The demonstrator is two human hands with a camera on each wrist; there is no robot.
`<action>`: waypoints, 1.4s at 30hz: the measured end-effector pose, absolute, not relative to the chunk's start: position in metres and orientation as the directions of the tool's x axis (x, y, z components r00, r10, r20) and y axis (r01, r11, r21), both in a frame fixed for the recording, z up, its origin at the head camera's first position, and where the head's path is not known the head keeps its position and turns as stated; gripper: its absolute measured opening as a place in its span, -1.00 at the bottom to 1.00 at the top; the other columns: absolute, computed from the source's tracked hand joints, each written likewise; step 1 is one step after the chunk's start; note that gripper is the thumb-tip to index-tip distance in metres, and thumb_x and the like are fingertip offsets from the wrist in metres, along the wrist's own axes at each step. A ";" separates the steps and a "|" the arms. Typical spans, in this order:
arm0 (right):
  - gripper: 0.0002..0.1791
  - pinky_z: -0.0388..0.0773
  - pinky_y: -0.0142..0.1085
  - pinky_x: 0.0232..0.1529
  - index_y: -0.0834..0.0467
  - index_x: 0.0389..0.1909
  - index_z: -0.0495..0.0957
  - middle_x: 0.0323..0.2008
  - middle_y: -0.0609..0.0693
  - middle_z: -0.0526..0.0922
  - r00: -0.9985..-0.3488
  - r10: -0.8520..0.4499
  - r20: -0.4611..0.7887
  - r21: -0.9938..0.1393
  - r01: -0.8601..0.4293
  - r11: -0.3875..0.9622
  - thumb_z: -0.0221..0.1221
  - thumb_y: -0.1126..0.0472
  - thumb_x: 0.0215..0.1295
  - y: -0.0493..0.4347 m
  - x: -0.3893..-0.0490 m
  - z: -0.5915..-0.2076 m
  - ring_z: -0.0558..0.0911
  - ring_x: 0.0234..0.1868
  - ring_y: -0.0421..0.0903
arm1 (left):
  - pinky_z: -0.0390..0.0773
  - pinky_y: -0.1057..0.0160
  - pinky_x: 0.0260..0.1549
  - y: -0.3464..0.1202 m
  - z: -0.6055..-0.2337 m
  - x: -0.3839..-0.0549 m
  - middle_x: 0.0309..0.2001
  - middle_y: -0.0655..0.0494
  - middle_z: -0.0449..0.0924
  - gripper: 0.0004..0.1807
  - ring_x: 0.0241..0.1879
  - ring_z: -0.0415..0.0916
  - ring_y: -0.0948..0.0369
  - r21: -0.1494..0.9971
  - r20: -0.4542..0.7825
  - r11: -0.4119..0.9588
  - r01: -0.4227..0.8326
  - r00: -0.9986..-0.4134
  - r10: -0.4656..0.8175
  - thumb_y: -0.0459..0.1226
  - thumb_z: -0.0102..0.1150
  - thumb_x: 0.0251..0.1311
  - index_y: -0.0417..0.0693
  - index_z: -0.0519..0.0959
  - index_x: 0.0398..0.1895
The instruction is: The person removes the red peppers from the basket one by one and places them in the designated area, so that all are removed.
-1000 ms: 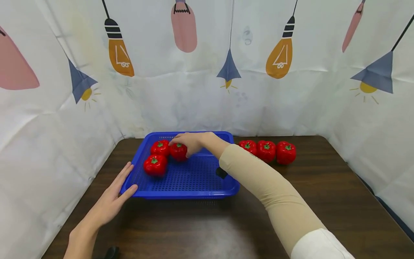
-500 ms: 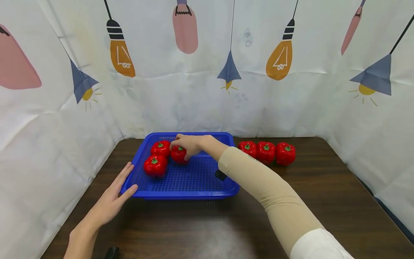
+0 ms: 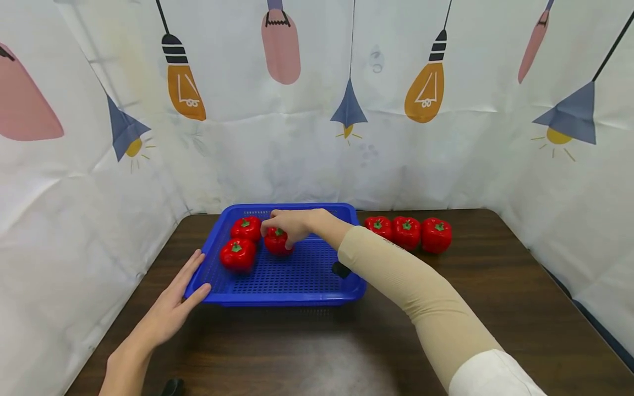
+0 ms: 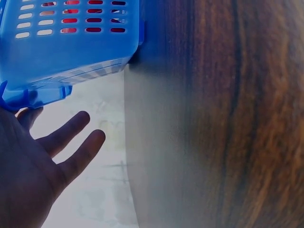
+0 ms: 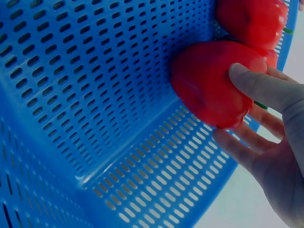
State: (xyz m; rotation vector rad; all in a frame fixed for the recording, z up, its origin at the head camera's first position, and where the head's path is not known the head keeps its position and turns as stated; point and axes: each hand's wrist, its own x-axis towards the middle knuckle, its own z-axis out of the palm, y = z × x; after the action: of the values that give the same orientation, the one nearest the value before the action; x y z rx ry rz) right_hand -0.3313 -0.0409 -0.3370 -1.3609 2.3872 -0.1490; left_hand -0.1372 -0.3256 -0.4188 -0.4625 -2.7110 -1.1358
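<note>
My right hand (image 3: pixel 293 224) grips a red bell pepper (image 3: pixel 276 242) inside the blue plastic basket (image 3: pixel 292 298). In the right wrist view, thumb and fingers curl round that same bell pepper (image 5: pixel 209 80), which is low against the perforated basket floor. Two more red peppers, a rear one (image 3: pixel 246 227) and a front one (image 3: pixel 238 254), stand to its left in the basket. My left hand (image 3: pixel 170 308) rests on the basket's left rim with its fingers straight. From the left wrist, that hand (image 4: pixel 42 161) shows spread fingers beside the basket wall (image 4: pixel 71 52).
Three red peppers, one partly behind the right forearm (image 3: pixel 378 225), one in the middle (image 3: pixel 407 233) and one at the right end (image 3: pixel 436 235), stand in a row on the dark wooden table (image 3: pixel 495 286). A printed white curtain (image 3: pixel 307 154) surrounds the table.
The right hand and the pepper it holds have shifted slightly right and toward me, leaving a small gap to the rear pepper. The left hand stays on the rim.
</note>
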 end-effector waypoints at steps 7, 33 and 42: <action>-0.33 0.54 -0.38 -0.02 -0.05 0.42 0.39 0.27 0.02 0.32 -0.452 -0.838 -0.307 -0.244 -0.813 0.528 0.36 0.32 0.34 -0.038 -0.327 -0.336 0.40 0.19 -0.10 | -0.21 0.46 0.36 -0.326 -0.422 -0.136 0.66 0.02 -0.21 -0.24 0.60 -0.23 -0.04 0.667 0.269 0.662 0.341 -0.939 0.213 -0.20 0.06 0.54 0.13 -0.03 0.69; -0.38 0.54 -0.31 0.04 -0.15 0.33 0.44 0.31 -0.03 0.33 -0.373 -0.868 -0.328 -0.230 -0.859 0.457 0.33 0.35 0.32 0.001 -0.309 -0.310 0.37 0.25 -0.11 | -0.21 0.13 0.48 -0.330 -0.419 -0.135 0.66 -0.02 -0.21 -0.24 0.58 -0.21 -0.22 0.667 0.260 0.666 0.335 -0.942 0.213 -0.20 0.06 0.54 0.11 -0.02 0.68; -0.36 0.57 -0.34 0.01 -0.12 0.34 0.43 0.37 -0.03 0.30 -0.382 -0.885 -0.265 -0.291 -0.844 0.451 0.34 0.36 0.31 0.030 -0.303 -0.292 0.36 0.30 -0.08 | -0.20 -0.13 0.47 -0.327 -0.418 -0.138 0.66 0.00 -0.23 -0.23 0.57 -0.21 -0.27 0.680 0.253 0.653 0.333 -0.943 0.217 -0.19 0.06 0.54 0.12 -0.02 0.69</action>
State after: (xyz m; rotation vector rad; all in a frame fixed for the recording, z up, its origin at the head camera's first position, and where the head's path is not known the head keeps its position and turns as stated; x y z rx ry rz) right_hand -0.3034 0.0301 -0.2920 -1.4615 2.3273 -0.1510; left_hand -0.1379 -0.3271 -0.4180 -0.4558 -2.7184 -1.1634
